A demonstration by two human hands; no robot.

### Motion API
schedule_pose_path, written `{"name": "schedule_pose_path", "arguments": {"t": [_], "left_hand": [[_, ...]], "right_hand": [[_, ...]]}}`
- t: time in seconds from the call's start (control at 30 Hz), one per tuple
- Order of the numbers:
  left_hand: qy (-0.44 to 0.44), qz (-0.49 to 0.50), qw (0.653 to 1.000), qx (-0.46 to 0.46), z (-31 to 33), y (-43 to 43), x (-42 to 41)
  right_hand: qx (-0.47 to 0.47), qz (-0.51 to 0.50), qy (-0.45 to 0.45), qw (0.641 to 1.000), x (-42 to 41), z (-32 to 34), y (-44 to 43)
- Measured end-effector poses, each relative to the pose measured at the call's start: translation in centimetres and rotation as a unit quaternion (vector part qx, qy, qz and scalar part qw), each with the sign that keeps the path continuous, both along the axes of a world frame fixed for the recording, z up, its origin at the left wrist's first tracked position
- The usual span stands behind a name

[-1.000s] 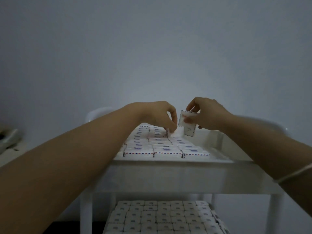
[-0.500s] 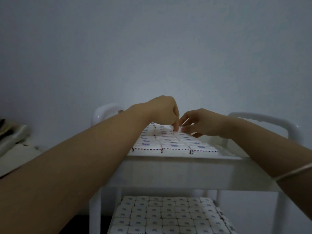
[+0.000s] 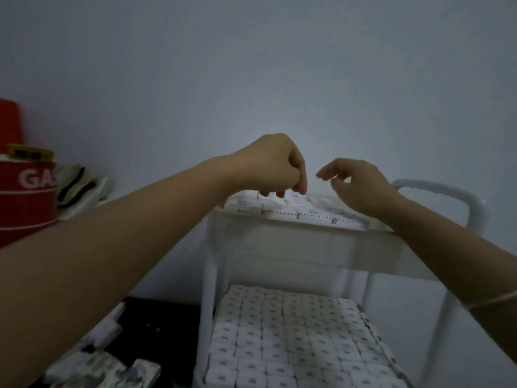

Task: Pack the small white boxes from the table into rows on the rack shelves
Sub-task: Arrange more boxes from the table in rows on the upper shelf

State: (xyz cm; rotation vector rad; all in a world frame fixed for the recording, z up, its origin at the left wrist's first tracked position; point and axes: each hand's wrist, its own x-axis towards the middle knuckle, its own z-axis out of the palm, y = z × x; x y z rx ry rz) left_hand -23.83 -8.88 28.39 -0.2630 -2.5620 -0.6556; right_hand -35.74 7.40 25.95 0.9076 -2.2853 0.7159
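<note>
Rows of small white boxes [image 3: 303, 212] with striped edges fill the top shelf of the white rack [image 3: 307, 247]. More small white boxes [image 3: 293, 337] cover the lower shelf in tight rows. My left hand [image 3: 275, 166] hovers over the far part of the top shelf with its fingers curled downward, fingertips just above or touching the boxes, and I see nothing in it. My right hand [image 3: 356, 184] floats beside it, a small gap between them, fingers loosely bent and holding nothing.
The rack's white handle [image 3: 463, 198] arches up at the right. A red container [image 3: 25, 197] with white lettering and a bundled cloth [image 3: 81, 186] sit at the left. Loose boxes [image 3: 112, 368] lie on a dark surface at the lower left. A plain wall stands behind.
A second ago my right hand held a small white box upright at the far row; it set the box down and now holds nothing. Both hands have lifted slightly.
</note>
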Motion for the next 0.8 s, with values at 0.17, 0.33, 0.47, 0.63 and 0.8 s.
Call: {"name": "schedule_pose_path", "arguments": {"t": [0.17,0.33,0.47,0.63,0.8], "left_hand": [[-0.036,0.007,0.997,0.073,-5.6,-3.3,6.7],[-0.110,0.064,0.984,0.121,-15.9,-9.8,13.4],[-0.109,0.155,0.979,0.077,-23.9,-16.1,19.2],[-0.081,0.245,0.965,-0.039,-29.1,-21.4,26.3],[-0.118,0.348,0.930,-0.028,-31.8,-24.9,30.3]], "right_hand": [[-0.192,0.217,-0.011,0.957,10.5,-4.7,-2.1],[-0.086,0.307,-0.166,0.933,17.3,-14.3,-7.5],[0.052,0.302,-0.258,0.916,19.9,-21.9,-12.6],[0.177,0.315,-0.167,0.917,22.8,-27.4,-18.2],[0.331,0.310,-0.052,0.890,23.9,-28.4,-22.7]]}}
